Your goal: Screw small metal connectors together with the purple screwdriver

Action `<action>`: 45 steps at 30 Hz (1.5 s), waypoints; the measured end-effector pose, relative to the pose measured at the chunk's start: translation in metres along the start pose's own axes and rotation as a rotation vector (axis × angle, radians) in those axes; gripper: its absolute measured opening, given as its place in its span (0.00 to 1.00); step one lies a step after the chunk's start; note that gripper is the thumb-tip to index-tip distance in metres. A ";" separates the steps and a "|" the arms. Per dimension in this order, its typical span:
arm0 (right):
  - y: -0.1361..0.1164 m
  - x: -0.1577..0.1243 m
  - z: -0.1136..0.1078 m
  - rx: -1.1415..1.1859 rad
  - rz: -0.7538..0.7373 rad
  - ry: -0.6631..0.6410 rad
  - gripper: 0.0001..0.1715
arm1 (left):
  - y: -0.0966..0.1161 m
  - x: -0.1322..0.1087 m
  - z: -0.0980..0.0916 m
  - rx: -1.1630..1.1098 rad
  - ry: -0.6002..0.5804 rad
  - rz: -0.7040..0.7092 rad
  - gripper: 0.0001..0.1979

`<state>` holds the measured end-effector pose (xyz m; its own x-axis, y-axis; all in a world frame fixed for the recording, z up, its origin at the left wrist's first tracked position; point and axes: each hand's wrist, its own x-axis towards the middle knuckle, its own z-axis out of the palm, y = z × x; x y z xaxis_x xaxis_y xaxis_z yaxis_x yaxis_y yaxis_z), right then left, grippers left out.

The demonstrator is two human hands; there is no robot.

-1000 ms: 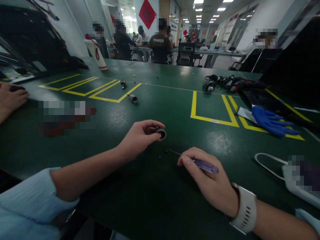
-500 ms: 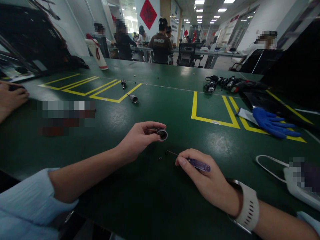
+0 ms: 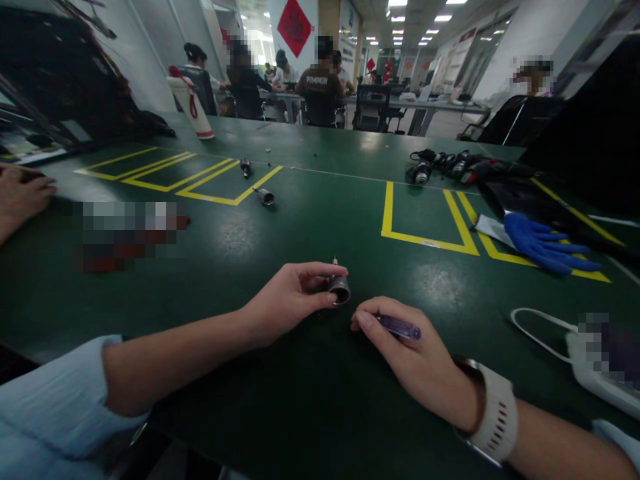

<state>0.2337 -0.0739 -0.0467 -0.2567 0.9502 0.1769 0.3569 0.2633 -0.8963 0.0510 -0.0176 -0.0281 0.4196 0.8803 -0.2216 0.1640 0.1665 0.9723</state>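
Note:
My left hand (image 3: 283,303) is closed, thumb and fingers pinching a hollow metal cup-shaped part (image 3: 341,287). Its round opening faces me, and a thin pin sticks out behind the fingers. Just to the right, my right hand (image 3: 403,353) wraps round a screwdriver (image 3: 401,327) with a clear purple handle. The screwdriver's shaft and tip cannot be made out now, close to the metal part. Farther off on the green table lie a similar metal cup (image 3: 267,197) and a small dark metal piece with a shaft (image 3: 245,167).
A blue glove (image 3: 543,241) and dark tools with cables (image 3: 423,172) lie on the right, above a white-handled object (image 3: 590,360). Yellow tape marks areas on the table. Another person's hand (image 3: 25,195) rests at the far left; a white cup (image 3: 193,110) stands behind.
My left hand has brought the metal part nearer to me and rightward, turning it so its pin shows. The screwdriver's shaft has gone from sight; my right hand has barely moved.

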 end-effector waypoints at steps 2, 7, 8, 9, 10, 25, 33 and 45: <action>0.000 0.000 -0.001 0.032 0.018 0.020 0.13 | -0.001 0.001 0.001 0.062 0.002 0.021 0.19; 0.001 0.000 -0.003 0.113 0.069 0.127 0.15 | 0.002 0.002 0.001 0.119 -0.007 0.014 0.19; 0.001 -0.001 -0.003 0.116 0.069 0.139 0.15 | 0.002 0.002 0.000 0.120 -0.013 0.009 0.19; 0.001 -0.001 -0.004 0.118 0.066 0.148 0.16 | 0.003 0.002 0.000 0.123 -0.017 0.005 0.18; 0.001 -0.001 -0.004 0.120 0.061 0.155 0.16 | 0.004 0.002 0.000 0.126 -0.019 0.000 0.18; 0.000 0.000 -0.001 0.079 0.042 0.027 0.14 | 0.009 0.005 -0.010 0.060 0.030 -0.012 0.16; -0.009 -0.002 -0.007 -0.146 -0.042 0.090 0.22 | 0.007 0.006 -0.016 -0.048 0.065 -0.029 0.16; -0.005 -0.009 -0.005 0.008 -0.343 0.053 0.09 | 0.007 0.004 -0.013 -0.123 0.100 -0.020 0.19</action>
<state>0.2389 -0.0829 -0.0416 -0.3136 0.8137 0.4895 0.2508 0.5681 -0.7838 0.0427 -0.0071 -0.0214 0.3253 0.9151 -0.2381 0.0577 0.2321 0.9710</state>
